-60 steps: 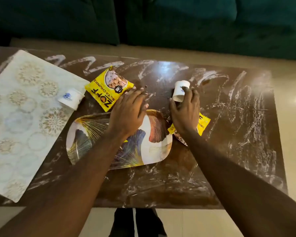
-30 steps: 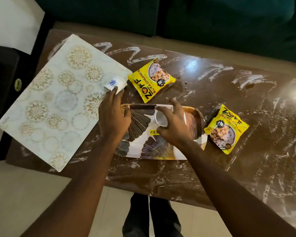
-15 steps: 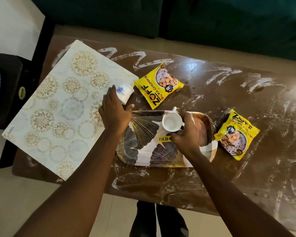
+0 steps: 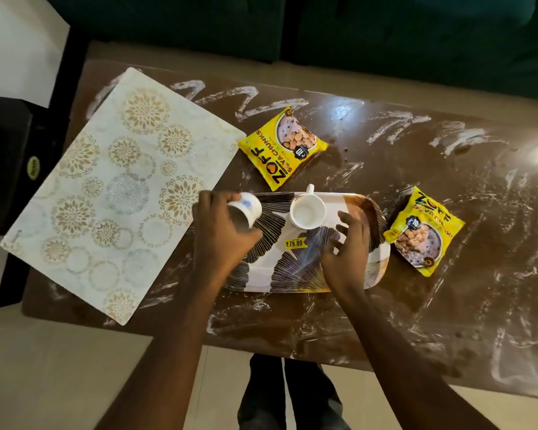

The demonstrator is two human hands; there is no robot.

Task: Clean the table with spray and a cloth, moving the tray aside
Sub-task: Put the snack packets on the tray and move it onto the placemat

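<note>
A long tray with a fan-leaf print and a yellow price sticker lies in the middle of the brown table, which is smeared with white streaks. One white cup stands upright on the tray, handle pointing away from me. My left hand holds a second white cup with a blue motif, tilted, over the tray's left end. My right hand hovers over the tray just right of the standing cup, fingers spread and holding nothing. No spray bottle or cloth is in view.
A patterned placemat covers the table's left part. Two yellow snack packets lie on the table: one behind the tray, one at its right end. A dark green sofa runs behind the table. A dark side stand is at far left.
My right hand set the first cup on the tray and let go. My left hand picked the blue-motif cup off the placemat's edge and brought it over the tray's left end.
</note>
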